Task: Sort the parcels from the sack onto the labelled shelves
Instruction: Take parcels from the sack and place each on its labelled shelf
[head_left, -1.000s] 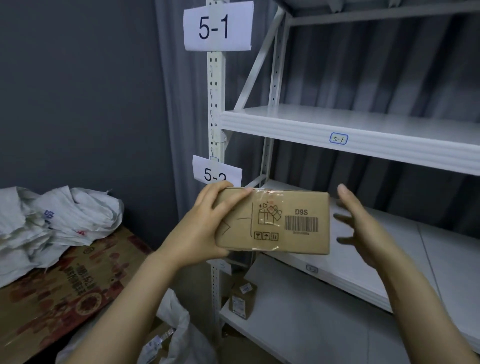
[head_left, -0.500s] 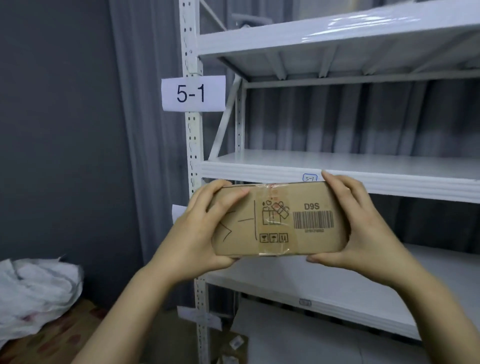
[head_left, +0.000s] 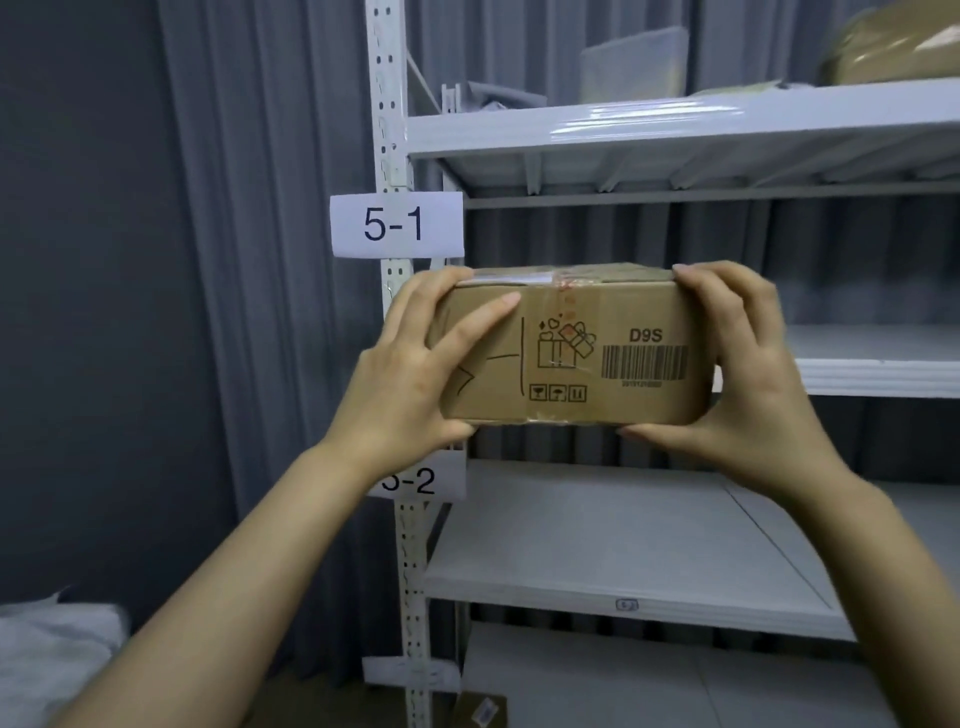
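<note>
1. The white rack (head_left: 395, 130) fills the right of my view, with a top shelf (head_left: 675, 130), a middle shelf (head_left: 878, 364) and a lower shelf (head_left: 597, 545). A grey curtain (head_left: 260, 260) hangs behind it.
2. The white sack (head_left: 47, 654) lies low on the left, well apart from the rack.
3. The box (head_left: 571, 348) is in the air in front of the middle shelf, level and long side across, hiding that shelf's left end. It touches no board. I judge it is held printed face towards me so it can be read before it goes in.
4. The left grip (head_left: 410, 374) wraps the box's left end, fingers over the top and front. The right grip (head_left: 753, 364) clasps the right end, thumb beneath. Both are closed on the box. Holding each end keeps it steady and square to the opening.
5. On the top shelf sit a brown parcel (head_left: 893, 47) and a grey packet (head_left: 634, 62). A small carton (head_left: 480, 712) lies near the foot of the rack.
6. The sign 5-1 (head_left: 396, 224) is fixed to the post just above the box. The sign 5-2 (head_left: 415, 480) sits below it, partly hidden by the left wrist.
7. The barcode (head_left: 644, 362) faces me under the print D9S. It names no shelf, so I cannot tell which one this box belongs on.
8. What shows of the middle and lower shelves is bare, so I see nothing blocking a straight push in. The post beside the left grip is the one thing to clear.
</note>
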